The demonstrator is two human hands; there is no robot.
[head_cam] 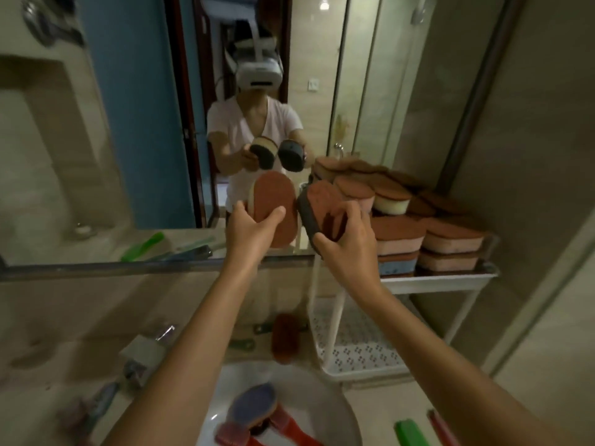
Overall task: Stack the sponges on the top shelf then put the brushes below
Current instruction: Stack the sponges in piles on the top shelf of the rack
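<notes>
left hand [254,225] grips 1 oval sponge [277,201], fingers curled round its rim; right hand [347,241] clamps a 2nd sponge [322,204] by its dark edge. both held just left of the rack's top shelf [450,279], which carries stacked sponges [428,235]. blurred, probably a red brush [291,424], in the basin [335,413] below

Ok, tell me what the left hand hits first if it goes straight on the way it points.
Probably the mirror: the left hand, gripping a sponge that leads it, points at the glass with nothing between, though depth is unclear.
</notes>
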